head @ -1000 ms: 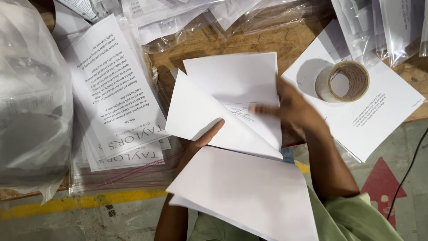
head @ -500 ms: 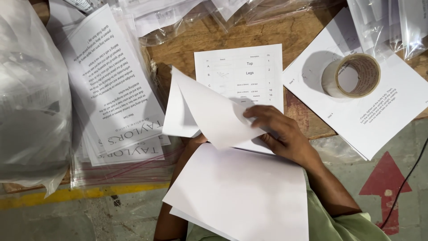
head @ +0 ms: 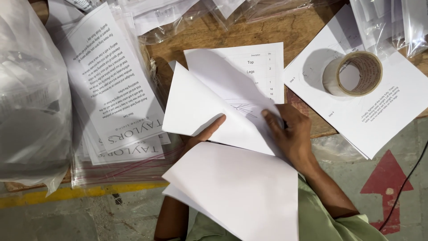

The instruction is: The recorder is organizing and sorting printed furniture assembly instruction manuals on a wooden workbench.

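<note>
A stack of white printed sheets (head: 263, 67) lies on the wooden table (head: 303, 27) in front of me. My left hand (head: 207, 133) pinches several lifted, folded-back sheets (head: 200, 107), its thumb on top and the fingers hidden beneath. My right hand (head: 287, 131) presses down on the sheets at their right edge, fingers on a page with a faint line drawing. A blank white sheet (head: 236, 187) hangs toward me over my left forearm.
A roll of brown tape (head: 356, 73) stands on another pile of printed sheets (head: 379, 116) at right. Printed leaflets in clear bags (head: 111, 98) lie at left, beside a big clear plastic bag (head: 26, 98). A red floor arrow (head: 388, 178) and a black cable (head: 414, 174) show below.
Another sheet has been folded back over the printed page, covering most of it. My right hand has shifted from the lifted sheet's edge to press on the pages at right.
</note>
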